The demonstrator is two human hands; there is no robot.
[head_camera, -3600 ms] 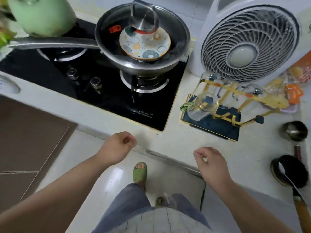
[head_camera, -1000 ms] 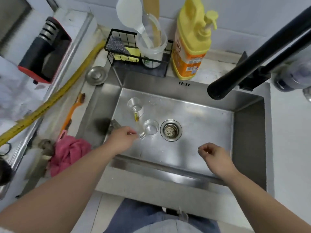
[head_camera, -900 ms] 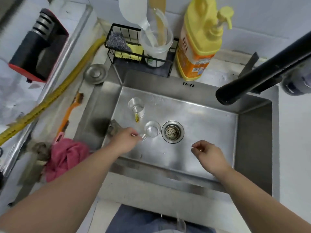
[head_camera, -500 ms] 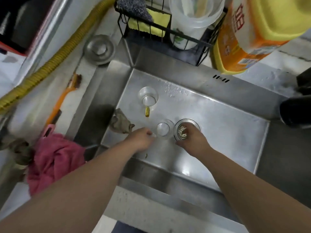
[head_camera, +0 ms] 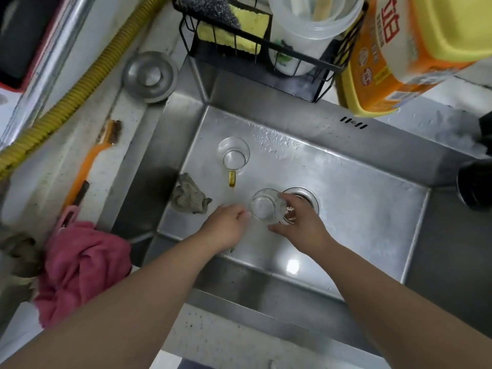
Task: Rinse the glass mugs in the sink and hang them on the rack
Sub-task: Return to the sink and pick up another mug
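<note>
Stainless steel fills the frame: a rectangular steel sink basin [head_camera: 359,214] seen from above, its floor beaded with water near the back wall. At far left, on the speckled counter, a ribbed yellow hose [head_camera: 80,86] runs diagonally past an orange-handled brush [head_camera: 87,166], with a crumpled pink cloth [head_camera: 80,265] lying at the basin's near-left corner and a round steel drain cover [head_camera: 150,75] resting at its far-left corner. Inside the basin, a wadded grey rag [head_camera: 189,195] sits against the left wall. Just beside it stands an upright clear glass mug with an amber handle [head_camera: 233,155], untouched. The person's left hand [head_camera: 226,227] reaches in with fingers curled, pinching at the near-left side of a second clear glass mug [head_camera: 266,206], where its handle is hidden from view. The right hand [head_camera: 300,222] grips that same mug from the right, fingers wrapped over its rim and wall; the mug sits just beside the round steel drain strainer [head_camera: 303,198], which the fingers partly cover. Behind the basin, a black wire caddy [head_camera: 255,41] holds a yellow sponge [head_camera: 234,30] and a translucent plastic cup [head_camera: 306,30]. Farther right stands a large yellow-and-orange detergent bottle [head_camera: 399,54], and a black faucet spout [head_camera: 476,185] juts in at the right edge.
</note>
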